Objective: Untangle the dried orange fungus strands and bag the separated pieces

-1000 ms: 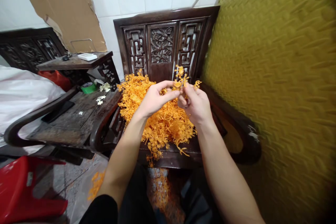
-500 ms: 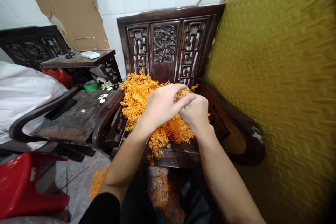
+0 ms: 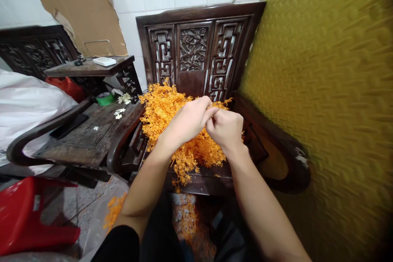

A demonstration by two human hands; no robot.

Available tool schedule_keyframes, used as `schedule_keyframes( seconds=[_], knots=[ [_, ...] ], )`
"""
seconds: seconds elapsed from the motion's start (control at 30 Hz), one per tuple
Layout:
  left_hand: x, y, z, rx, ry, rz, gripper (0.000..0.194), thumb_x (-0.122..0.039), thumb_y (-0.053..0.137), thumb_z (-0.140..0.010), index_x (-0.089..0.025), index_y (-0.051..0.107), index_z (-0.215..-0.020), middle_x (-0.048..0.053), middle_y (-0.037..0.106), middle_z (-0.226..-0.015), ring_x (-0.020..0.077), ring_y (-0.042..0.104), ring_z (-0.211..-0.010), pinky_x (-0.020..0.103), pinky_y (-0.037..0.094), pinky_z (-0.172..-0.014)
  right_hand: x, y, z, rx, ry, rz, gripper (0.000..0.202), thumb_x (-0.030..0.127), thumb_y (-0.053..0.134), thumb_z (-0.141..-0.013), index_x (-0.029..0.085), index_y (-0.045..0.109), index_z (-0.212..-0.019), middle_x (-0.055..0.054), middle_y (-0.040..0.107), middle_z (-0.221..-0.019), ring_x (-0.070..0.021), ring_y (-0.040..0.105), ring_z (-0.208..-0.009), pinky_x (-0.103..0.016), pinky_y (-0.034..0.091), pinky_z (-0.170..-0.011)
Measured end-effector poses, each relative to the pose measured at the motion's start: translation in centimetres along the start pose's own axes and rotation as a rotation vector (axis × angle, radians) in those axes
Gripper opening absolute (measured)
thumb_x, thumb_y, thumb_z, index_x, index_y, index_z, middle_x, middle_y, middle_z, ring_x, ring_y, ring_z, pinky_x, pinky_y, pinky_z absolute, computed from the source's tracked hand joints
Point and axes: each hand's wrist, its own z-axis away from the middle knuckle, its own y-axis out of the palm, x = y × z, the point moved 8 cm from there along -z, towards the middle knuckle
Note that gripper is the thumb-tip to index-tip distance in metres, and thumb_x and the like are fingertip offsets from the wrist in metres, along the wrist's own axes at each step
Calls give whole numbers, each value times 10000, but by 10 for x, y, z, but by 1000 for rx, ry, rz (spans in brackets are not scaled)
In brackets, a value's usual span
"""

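Observation:
A heap of orange artificial flower sprigs (image 3: 166, 108) lies on the seat of a dark carved wooden chair (image 3: 192, 80), with some strands hanging over its front edge. Above the heap, my left hand (image 3: 192, 119) is closed, thumb and fingertips pressed together against the other hand. My right hand (image 3: 226, 127) makes a fist, its thumb side touching the left fingertips. Whatever is between the fingers is hidden from this angle.
At left stand another wooden chair (image 3: 82, 139) with green tape (image 3: 105, 98) and pale flower pieces (image 3: 119, 112), and a red stool (image 3: 21, 217). A clear bag of orange pieces (image 3: 115, 211) is on the floor. A yellow textured mat (image 3: 322, 90) rises at right.
The fingers of my left hand have folded down and closed against my right hand; before, they were spread over it with orange bits showing between. My right fist has barely moved.

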Motion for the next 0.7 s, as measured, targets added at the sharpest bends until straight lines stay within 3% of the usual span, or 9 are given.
schedule_keyframes(
  seconds=[0.13,0.23,0.3,0.4,0.53,0.63,0.7],
  knots=[
    [-16,-18,3,-103,78,87,219,-267,535,-1068,-199,518,-860,2,637,-815,136,606,-750,285,478,-720,1,13,0,117,62,45,334,286,495,-919,156,710,-699,-103,685,-642,-176,542,-552,-329,243,-602],
    [-37,-47,15,-253,134,199,255,-354,535,-1081,-211,508,-871,-12,606,-778,120,610,-696,270,485,-673,-15,41,4,300,197,69,362,340,509,-963,157,742,-754,-120,687,-668,-198,546,-577,-338,214,-609],
    [-37,-67,22,-370,102,330,280,-433,499,-1092,-224,507,-906,-17,601,-786,102,592,-636,254,466,-607,-25,55,7,340,271,-41,420,368,487,-1002,164,700,-703,-96,642,-624,-183,513,-568,-334,225,-609],
    [-14,-76,22,-461,-3,548,291,-474,464,-1099,-237,476,-929,-18,639,-824,67,513,-521,230,403,-500,-31,54,6,241,327,-426,456,407,488,-1021,183,585,-636,-28,548,-564,-140,470,-548,-305,296,-596],
    [33,-67,11,-478,-183,672,251,-431,537,-1073,-237,463,-932,5,698,-872,51,434,-469,228,362,-437,-27,48,4,221,443,-989,404,540,597,-968,198,606,-753,31,529,-550,-110,465,-487,-258,369,-509],
    [53,-55,7,-383,-311,675,135,-306,621,-1022,-237,505,-1012,12,706,-865,73,482,-530,238,408,-484,-18,43,0,223,466,-1229,386,561,674,-922,202,631,-787,55,505,-501,-96,423,-429,-243,335,-442],
    [54,-45,5,-275,-339,650,86,-277,614,-1013,-228,552,-1046,10,683,-826,96,532,-602,250,437,-539,-14,39,-1,189,453,-1317,359,538,698,-915,207,633,-793,71,471,-476,-86,376,-405,-237,283,-418]
  ],
)
